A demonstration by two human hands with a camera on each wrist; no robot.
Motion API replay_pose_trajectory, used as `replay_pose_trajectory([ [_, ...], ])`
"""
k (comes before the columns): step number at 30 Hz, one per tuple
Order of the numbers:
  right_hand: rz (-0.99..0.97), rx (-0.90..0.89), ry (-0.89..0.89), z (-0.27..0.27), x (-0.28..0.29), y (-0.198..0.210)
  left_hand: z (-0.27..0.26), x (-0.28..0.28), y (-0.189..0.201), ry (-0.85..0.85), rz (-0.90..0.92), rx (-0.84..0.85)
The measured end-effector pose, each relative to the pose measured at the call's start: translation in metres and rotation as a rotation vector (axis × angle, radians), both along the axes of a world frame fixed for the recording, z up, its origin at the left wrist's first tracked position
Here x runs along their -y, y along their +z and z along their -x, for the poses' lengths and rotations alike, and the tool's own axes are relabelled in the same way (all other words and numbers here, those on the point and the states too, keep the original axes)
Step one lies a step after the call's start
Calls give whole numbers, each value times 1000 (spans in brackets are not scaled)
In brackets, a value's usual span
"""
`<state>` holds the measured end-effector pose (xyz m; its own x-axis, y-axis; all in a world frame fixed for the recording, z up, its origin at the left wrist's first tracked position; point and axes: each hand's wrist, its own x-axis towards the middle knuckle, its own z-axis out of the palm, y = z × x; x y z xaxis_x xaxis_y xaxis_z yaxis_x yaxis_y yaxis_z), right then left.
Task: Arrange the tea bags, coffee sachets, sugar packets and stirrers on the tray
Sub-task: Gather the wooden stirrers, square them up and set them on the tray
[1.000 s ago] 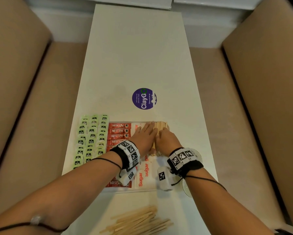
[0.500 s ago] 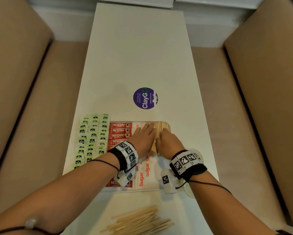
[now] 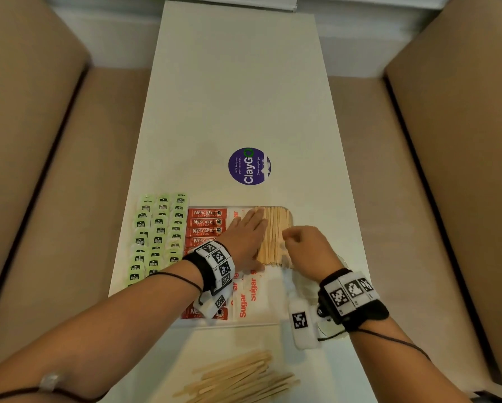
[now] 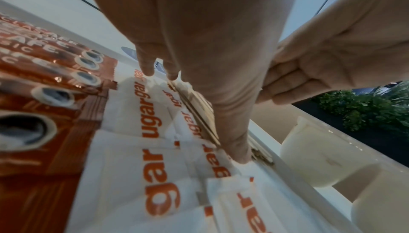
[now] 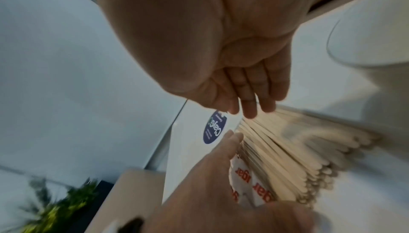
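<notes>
A flat row of wooden stirrers (image 3: 276,237) lies at the far right of the white tray (image 3: 252,323). To its left come white sugar packets (image 3: 249,289) and then red coffee sachets (image 3: 204,225). Green tea bags (image 3: 156,234) lie in rows furthest left; whether they are on the tray I cannot tell. My left hand (image 3: 252,219) lies flat on the sugar packets, its straight fingers (image 4: 234,149) against the left edge of the stirrers (image 4: 199,107). My right hand (image 3: 299,242) hovers just above the right side of the stirrers (image 5: 287,149), fingers (image 5: 250,107) loosely curled, holding nothing.
A loose pile of stirrers (image 3: 238,379) lies on the white table near its front edge. A purple round sticker (image 3: 249,166) is on the table beyond the tray. A clear round object (image 5: 365,53) sits by my right wrist. Beige seats (image 3: 40,170) flank the table.
My right hand has lifted off the stirrers and drawn back to the right, its fingers curling. My left hand has stayed flat against the row's left edge.
</notes>
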<state>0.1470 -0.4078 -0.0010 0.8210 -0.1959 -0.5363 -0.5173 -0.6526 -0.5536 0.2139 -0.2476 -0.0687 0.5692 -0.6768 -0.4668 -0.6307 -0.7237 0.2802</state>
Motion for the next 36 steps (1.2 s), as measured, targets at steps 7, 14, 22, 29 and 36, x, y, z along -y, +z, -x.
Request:
replay_pose_trajectory([
  [7,99,-194,223,68,-33,-31,1,6,-4,-32,12,-11],
  [14,95,-32,174,65,-39,-47,5,13,-3,-90,11,0],
  [22,163,-46,124,76,-36,-49,6,17,0,-70,27,-17],
  [29,149,23,68,68,-35,-52,5,20,-1,-61,29,-6],
  [36,161,35,105,69,-32,-56,4,21,-3,-49,38,-1],
])
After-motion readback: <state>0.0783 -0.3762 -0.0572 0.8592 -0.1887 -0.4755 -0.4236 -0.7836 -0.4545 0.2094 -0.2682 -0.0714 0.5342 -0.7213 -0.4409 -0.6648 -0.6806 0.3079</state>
